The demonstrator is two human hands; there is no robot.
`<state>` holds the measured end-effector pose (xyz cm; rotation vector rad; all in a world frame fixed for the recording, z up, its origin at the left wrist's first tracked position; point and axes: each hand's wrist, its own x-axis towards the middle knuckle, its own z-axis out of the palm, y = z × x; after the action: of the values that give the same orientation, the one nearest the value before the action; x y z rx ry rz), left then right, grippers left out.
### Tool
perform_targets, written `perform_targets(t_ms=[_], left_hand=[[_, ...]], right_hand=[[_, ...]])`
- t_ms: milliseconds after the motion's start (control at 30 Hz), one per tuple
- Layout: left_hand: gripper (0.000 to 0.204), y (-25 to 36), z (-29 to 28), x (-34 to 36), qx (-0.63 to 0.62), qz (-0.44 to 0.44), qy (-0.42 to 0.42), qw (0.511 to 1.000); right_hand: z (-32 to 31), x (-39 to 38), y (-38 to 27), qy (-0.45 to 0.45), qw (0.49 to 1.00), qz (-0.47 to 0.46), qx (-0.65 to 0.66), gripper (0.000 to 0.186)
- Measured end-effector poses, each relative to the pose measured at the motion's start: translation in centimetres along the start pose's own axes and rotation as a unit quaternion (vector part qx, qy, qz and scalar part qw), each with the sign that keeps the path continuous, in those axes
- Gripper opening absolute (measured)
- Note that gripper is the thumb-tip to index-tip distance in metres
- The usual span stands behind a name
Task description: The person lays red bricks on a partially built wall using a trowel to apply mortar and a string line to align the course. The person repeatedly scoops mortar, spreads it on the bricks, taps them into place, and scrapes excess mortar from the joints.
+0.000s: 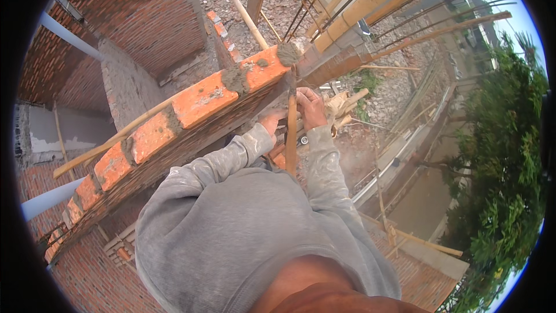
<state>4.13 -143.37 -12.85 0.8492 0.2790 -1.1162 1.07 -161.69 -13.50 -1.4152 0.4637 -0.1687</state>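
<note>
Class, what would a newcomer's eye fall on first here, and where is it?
Probably the orange brick course, running diagonally from lower left to upper centre, with grey mortar between bricks. Near the middle, the left hand and right hand sit either side of a wooden strip. Leafy green trees line the right side.

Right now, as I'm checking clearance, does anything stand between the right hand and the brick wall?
Yes, in this view: the wooden strip, just left of the right hand, comes between it and the brick wall.

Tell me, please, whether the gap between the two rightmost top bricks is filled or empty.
Filled: grey mortar lies between those two orange bricks.
</note>
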Motion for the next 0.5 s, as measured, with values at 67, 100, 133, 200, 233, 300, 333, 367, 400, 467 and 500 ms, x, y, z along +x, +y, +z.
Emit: perform_targets(t_ms=[67,100,133,200,233,300,333,367,400,467,500], left_hand=[[0.040,-0.4,-0.2,0.6,-0.007,0.013,-0.001,1.000],[0.040,-0.6,-0.4,1.0,-0.012,0.022,-0.002,1.000],[0.041,-0.8,-0.6,1.2,-0.037,0.025,0.009,0.999],[0.042,-0.9,-1.1,1.5,-0.083,0.029,0.044,0.995],[0.043,-0.7,-1.4,1.4,-0.098,0.036,0.059,0.993],[0.046,0.0,-2.0,1.3,-0.124,0.045,0.111,0.985],[0.045,0.3,-2.2,1.0,-0.139,0.054,0.122,0.981],[0.044,0.8,-2.4,0.7,-0.154,0.064,0.132,0.977],[0.043,1.4,-2.6,0.4,-0.169,0.092,0.133,0.972],[0.032,2.5,-2.7,0.1,-0.190,0.116,0.086,0.971],[0.032,3.0,-2.6,-0.1,-0.191,0.124,0.077,0.971]], right_hand=[[0.4,0.3,0.0,0.050,0.999,-0.014,-0.001,0.029],[0.5,0.4,-0.2,0.087,0.996,-0.007,-0.011,0.027],[0.5,0.5,-0.5,0.080,0.994,-0.021,0.066,0.023],[0.4,0.7,-1.4,0.066,0.975,-0.034,0.210,0.013],[0.4,0.7,-1.8,0.130,0.987,-0.063,0.063,0.015],[0.3,0.7,-2.6,0.226,0.938,-0.139,-0.224,0.019],[0.4,0.7,-2.8,0.263,0.910,-0.172,-0.269,0.019],[0.5,0.8,-3.1,0.295,0.879,-0.210,-0.309,0.019],[0.6,0.9,-3.2,0.334,0.848,-0.231,-0.341,0.019],[0.5,1.1,-3.3,0.324,0.863,-0.256,-0.293,0.019],[0.4,1.2,-3.2,0.318,0.879,-0.239,-0.261,0.020]])
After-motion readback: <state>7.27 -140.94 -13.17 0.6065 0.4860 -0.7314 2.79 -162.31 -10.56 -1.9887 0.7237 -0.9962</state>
